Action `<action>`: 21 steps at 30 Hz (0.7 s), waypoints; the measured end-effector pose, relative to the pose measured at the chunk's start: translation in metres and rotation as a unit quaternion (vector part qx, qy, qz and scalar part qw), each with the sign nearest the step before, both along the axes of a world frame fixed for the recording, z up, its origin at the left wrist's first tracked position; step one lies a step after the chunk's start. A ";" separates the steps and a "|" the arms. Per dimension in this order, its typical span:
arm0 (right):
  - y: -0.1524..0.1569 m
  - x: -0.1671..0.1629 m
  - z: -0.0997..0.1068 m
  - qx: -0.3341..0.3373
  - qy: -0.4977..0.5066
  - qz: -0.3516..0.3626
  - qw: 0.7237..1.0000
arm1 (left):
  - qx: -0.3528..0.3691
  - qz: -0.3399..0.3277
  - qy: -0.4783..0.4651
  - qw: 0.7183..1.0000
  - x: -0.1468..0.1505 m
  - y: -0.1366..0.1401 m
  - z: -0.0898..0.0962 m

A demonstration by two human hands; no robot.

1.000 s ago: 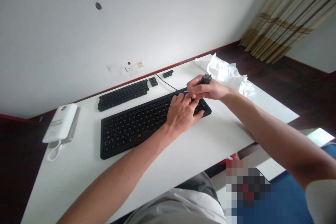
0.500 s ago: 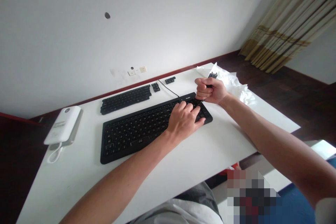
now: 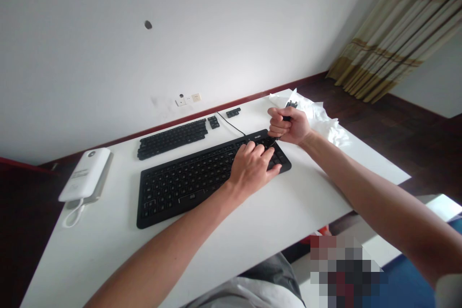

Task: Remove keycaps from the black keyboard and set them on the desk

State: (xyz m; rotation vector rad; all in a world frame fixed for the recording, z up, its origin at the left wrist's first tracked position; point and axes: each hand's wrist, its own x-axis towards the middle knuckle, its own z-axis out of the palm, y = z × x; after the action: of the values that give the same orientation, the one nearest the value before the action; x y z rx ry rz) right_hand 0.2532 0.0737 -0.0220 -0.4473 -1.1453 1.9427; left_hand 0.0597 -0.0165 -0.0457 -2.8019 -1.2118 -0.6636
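A white table [image 3: 108, 250] runs diagonally across the frame against a pale wall, with a dark wooden floor and striped curtains [image 3: 393, 43] at the upper right. In the middle lies a black keyboard [image 3: 187, 180], its cable leading off toward the wall. The left hand [image 3: 254, 166] rests flat on the keyboard's right end, fingers spread over the keys, holding nothing. Just above it, the right hand [image 3: 288, 125] is clenched in a fist around a small dark tool [image 3: 290, 105], whose top pokes out above the knuckles while its lower tip points down at the keys at the keyboard's far right corner. Behind the keyboard sit rows of loose black keycaps [image 3: 171, 138]. Crumpled white tissue [image 3: 321, 115] lies beyond the right hand. A white power bank [image 3: 84, 175] sits at the left edge.
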 end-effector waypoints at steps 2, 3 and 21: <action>-0.002 -0.002 0.002 0.003 -0.009 -0.009 1.000 | -0.002 0.000 0.000 1.000 0.000 0.000 0.000; -0.003 -0.003 0.004 0.003 -0.012 -0.021 1.000 | -0.003 0.000 -0.001 1.000 0.000 0.000 0.000; -0.008 0.001 0.024 -0.026 0.056 -0.117 0.991 | -0.028 0.037 0.021 0.999 -0.028 -0.021 0.016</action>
State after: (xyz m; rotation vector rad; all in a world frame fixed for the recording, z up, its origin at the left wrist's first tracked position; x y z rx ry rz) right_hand 0.2545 0.0655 0.0022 -0.4714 -0.9284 1.7729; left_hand 0.0316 -0.0371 -0.0296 -2.7850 -1.3384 -0.5719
